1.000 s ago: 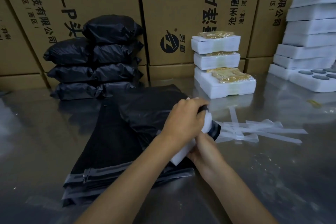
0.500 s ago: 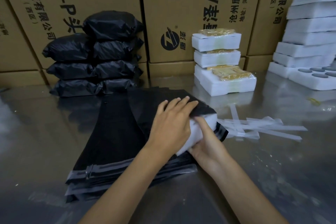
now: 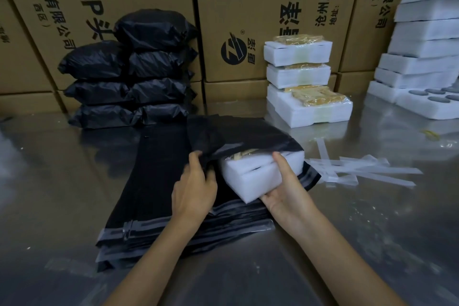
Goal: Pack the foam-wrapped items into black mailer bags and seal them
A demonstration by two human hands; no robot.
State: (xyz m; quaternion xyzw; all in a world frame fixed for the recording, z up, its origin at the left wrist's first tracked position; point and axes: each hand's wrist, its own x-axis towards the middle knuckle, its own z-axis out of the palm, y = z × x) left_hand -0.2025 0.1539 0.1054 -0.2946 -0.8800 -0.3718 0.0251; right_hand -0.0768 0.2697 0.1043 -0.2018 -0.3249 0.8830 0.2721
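Foam-wrapped item (image 3: 250, 176) at frame centre, half inside the mouth of a black mailer bag (image 3: 238, 136) lying on a stack of flat bags (image 3: 159, 181) on the tabletop (image 3: 372, 218). The right hand (image 3: 285, 189) cups the block's near corner, its grip curled round the foam; the left hand (image 3: 193, 189) pinches the bag's upper lip and lifts it. To do the step well, hold the mouth wide, push the block in squarely, and keep the adhesive flap clear. Sealed bags (image 3: 129, 69) sit at upper left.

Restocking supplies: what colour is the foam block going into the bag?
White, seen clearly in the head view: the foam block.
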